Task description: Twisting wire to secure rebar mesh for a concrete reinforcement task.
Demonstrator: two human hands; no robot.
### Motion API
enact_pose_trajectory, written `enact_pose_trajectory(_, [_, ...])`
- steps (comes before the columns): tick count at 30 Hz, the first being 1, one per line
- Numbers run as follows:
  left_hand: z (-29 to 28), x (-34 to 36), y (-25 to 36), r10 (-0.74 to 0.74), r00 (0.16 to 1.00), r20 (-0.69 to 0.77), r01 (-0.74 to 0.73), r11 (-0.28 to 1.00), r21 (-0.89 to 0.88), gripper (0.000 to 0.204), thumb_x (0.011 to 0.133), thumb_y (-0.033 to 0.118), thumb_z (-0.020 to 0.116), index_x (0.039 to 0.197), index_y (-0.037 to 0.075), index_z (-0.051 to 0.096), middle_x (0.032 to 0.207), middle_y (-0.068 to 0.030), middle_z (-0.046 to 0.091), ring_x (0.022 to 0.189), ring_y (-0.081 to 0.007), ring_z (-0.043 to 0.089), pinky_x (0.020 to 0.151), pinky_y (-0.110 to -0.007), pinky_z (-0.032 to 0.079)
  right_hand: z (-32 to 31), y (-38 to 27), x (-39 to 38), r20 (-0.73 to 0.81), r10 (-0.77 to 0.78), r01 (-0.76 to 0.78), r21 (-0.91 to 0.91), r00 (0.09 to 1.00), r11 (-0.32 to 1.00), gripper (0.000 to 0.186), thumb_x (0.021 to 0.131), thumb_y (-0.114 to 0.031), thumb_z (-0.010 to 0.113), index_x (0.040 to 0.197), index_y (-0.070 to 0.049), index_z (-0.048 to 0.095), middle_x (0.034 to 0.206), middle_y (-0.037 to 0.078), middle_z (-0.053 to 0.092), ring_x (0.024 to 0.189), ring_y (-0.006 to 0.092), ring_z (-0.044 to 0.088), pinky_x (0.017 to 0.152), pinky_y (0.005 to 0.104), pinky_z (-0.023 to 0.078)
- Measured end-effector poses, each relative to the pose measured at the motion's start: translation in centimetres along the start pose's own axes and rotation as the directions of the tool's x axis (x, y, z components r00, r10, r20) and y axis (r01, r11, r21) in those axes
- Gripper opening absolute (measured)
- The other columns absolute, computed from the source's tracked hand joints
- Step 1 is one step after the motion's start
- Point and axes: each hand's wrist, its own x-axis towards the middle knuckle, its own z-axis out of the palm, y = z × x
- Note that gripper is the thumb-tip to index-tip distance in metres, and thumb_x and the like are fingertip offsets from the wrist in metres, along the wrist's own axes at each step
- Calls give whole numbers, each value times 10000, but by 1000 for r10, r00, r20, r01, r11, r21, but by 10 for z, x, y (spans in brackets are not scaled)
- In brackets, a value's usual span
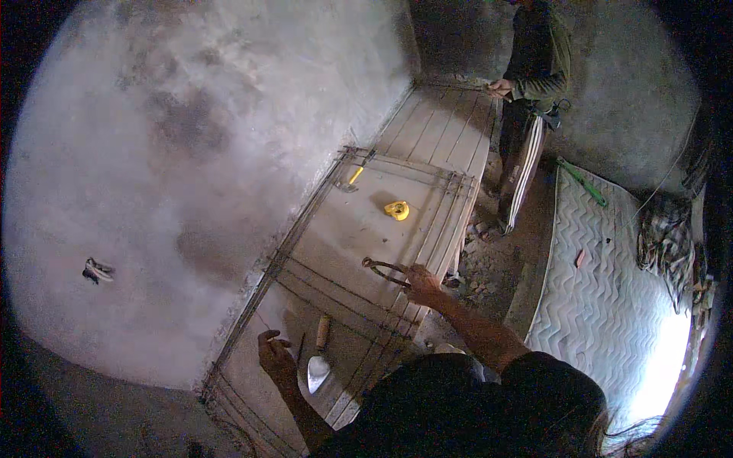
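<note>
My right hand (425, 288) is closed around the handles of a pair of rusty pincers (388, 270), held over the right part of a slab surface. Their jaws point left. My left hand (276, 357) is raised near the wall side, fingers curled, with a thin wire (264, 320) seeming to rise from the fingertips. Just right of it lie a trowel (318, 372) with a wooden handle and a thin dark rod (300, 349). Steel reinforcing bars (336, 288) cross the surface beneath both hands. Farther off rest a yellow tape measure (396, 210) and a yellow-handled hammer (355, 179).
A co-worker (531, 99) stands at the far end, hands at the bars. Rubble (477, 267) covers the floor along the right. Beyond it lies a mattress (573, 282) bearing a long green tool (582, 182). A plastered wall (191, 168) rises on the left.
</note>
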Motion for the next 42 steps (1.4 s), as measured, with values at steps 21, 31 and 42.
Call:
enact_pose_trajectory(21, [4,12,46,3,998,65,17,953,-302,55,839,56,526,874,14,531,744,-90,623,547,-129,570,493,-274,467,-6,-19,-8,57,54,-43,-174,997,984,624,710,-276,694,1273,-149,456,1175,168,424,1088,364,416,904,466,410])
enact_pose_trajectory(31, [54,33,94,231,907,352,-71,907,-415,137,859,124,575,884,-11,565,786,-95,614,661,-159,614,581,-291,520,-135,-172,-25,16,-237,182,593,971,784,333,936,-268,437,1118,-19,562,1088,158,603,984,315,589,848,370,466])
enact_pose_trajectory(42, [117,0,89,160,878,451,203,729,-654,159,872,114,578,952,-10,520,875,-130,621,780,-188,614,729,-336,539,-112,-156,-56,-36,-7,27,605,999,796,262,940,-227,439,1073,-33,553,879,151,614,734,268,592,675,383,461])
